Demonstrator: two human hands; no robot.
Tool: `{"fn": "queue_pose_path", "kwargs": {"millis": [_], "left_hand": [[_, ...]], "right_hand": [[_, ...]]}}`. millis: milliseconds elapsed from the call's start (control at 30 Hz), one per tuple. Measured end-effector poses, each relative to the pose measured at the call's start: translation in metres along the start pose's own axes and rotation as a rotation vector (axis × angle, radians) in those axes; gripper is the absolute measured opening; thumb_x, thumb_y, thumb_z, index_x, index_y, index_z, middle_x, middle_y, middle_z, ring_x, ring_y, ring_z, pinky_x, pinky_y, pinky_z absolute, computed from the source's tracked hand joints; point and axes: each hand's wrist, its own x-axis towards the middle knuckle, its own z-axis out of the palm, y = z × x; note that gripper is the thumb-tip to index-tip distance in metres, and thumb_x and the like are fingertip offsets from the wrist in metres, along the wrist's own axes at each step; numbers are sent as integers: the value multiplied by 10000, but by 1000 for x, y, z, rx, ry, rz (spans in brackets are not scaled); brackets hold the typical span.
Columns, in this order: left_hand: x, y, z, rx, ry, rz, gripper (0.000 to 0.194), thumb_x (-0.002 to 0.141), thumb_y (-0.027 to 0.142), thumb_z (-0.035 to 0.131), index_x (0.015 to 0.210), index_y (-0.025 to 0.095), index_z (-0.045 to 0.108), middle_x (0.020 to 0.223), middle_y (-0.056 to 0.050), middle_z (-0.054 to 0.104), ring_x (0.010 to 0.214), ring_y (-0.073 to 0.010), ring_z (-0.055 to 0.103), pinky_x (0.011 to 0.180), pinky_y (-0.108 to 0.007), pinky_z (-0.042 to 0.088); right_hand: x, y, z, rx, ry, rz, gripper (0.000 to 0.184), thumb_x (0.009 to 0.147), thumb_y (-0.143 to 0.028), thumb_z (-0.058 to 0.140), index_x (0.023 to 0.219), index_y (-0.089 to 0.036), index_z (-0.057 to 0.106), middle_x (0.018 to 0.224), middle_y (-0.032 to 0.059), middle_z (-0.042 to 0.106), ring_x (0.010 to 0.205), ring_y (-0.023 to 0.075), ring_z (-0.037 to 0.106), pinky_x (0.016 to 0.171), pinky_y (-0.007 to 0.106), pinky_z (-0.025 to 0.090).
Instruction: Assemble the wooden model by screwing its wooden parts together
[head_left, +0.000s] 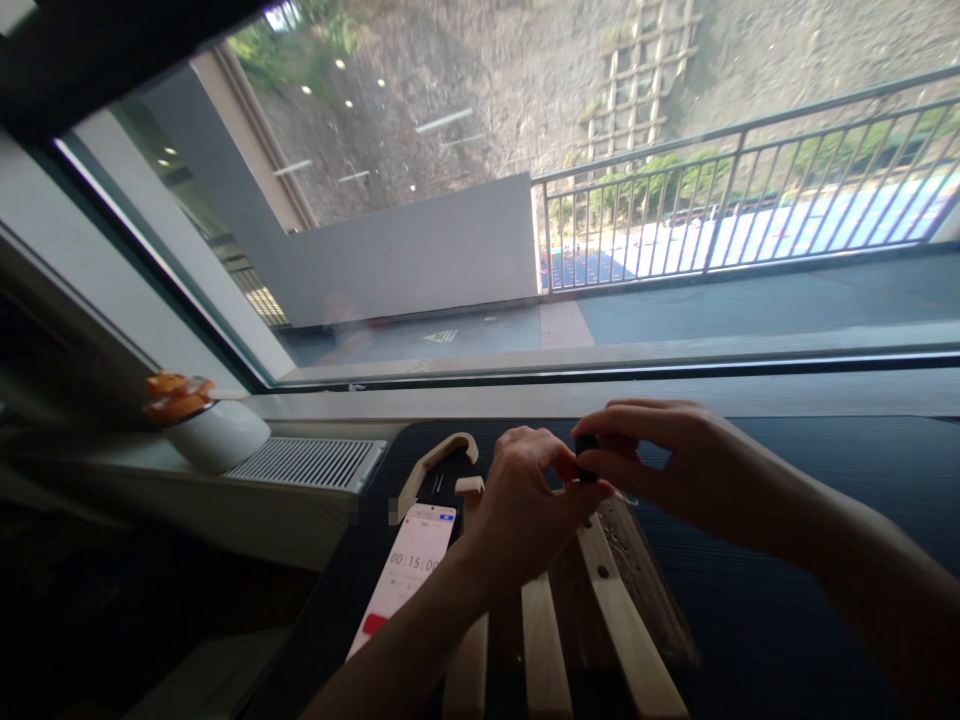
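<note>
My left hand (525, 505) and my right hand (660, 465) meet above a slatted wooden piece (585, 610) lying on a dark mat (787, 600). The right hand's fingers pinch a small black object (586, 460) between thumb and forefinger. The left hand is curled closed right beside it, fingertips touching the same spot; what it grips is hidden. A curved wooden part (439, 462) lies on the mat just left of the hands. A phone (405, 580) showing a timer lies face up under my left forearm.
A white rounded pot with an orange top (202, 420) stands on the sill at left, beside a vent grille (304, 462). A large window runs behind the mat, with a railing outside. Two small dark screws or pins (436, 485) lie near the curved part.
</note>
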Motion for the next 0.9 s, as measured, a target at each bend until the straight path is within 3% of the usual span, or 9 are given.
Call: {"fn": "queue_pose_path", "kwargs": {"millis": [233,367,500,633,900], "left_hand": [[-2,-3,-5,-97,-124,19,59,775,235,679,824,225,710,835,-18,638,861,-187,565,730,-287,432],[-1,-4,-5,-28,-119,52,40,761,244,681,794,222,688,787,-5,619,866,-194,548,801,-323,414],[-1,-4,0,55,-40,11,197,716,337,720,712,192,587,740,6,576,828,-197,522,767,-333,399],[-2,-1,2,63,19,-25,257,703,295,721,627,184,502,693,11,546,787,-187,511,732,-319,391],[-3,-1,-3,-44,-101,39,54,756,219,660,727,191,624,811,-15,611,830,-187,538,750,-309,422]], "right_hand": [[0,2,0,-40,23,-17,228,870,-405,547,902,-213,665,700,3,627,596,121,536,538,233,400],[0,2,0,-35,20,-10,236,873,-412,540,891,-213,666,693,2,623,595,122,531,542,238,396],[-1,2,0,-29,3,0,222,878,-406,535,900,-224,660,693,-9,609,597,117,518,541,235,389],[-2,1,0,-32,7,-1,198,870,-385,546,871,-220,655,683,-16,604,591,111,511,547,233,386],[0,-3,2,-19,10,-12,222,872,-404,544,877,-216,664,697,2,622,600,122,527,549,241,391]]}}
